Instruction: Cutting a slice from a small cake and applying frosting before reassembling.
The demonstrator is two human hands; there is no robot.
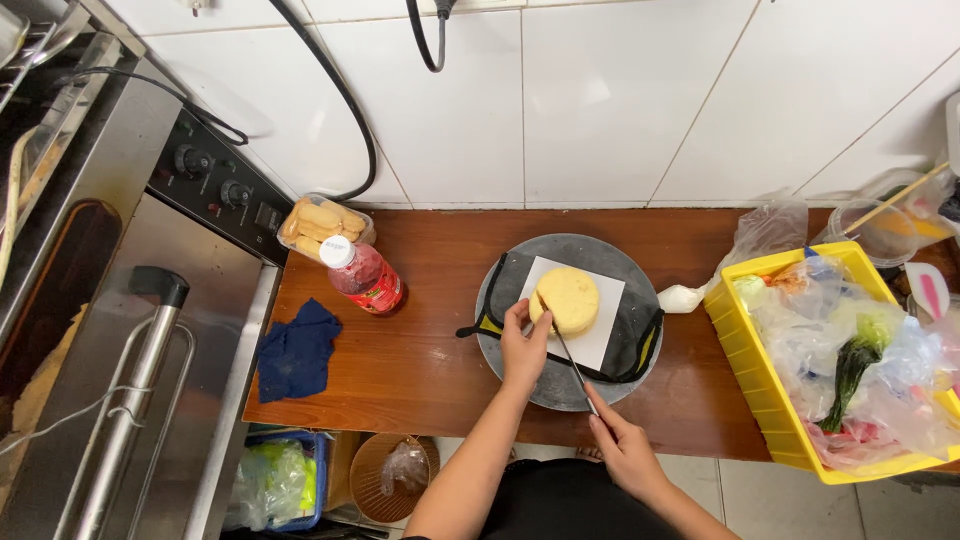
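A small round yellow sponge cake point(569, 298) sits on a white square of paper point(596, 335) on a grey round turntable point(560, 385) with a black-and-yellow mat point(640, 335) under the paper. My left hand point(523, 345) rests its fingers against the cake's left side. My right hand point(622, 448) holds a long thin knife point(572, 365) whose blade points up toward the cake's lower left edge.
A red-filled bottle with a white cap point(360, 275) and a clear box of biscuits point(322, 224) stand at the left of the wooden counter point(420, 360). A blue cloth point(296, 350) lies near the steel oven point(130, 330). A yellow crate point(770, 400) of bagged items sits on the right.
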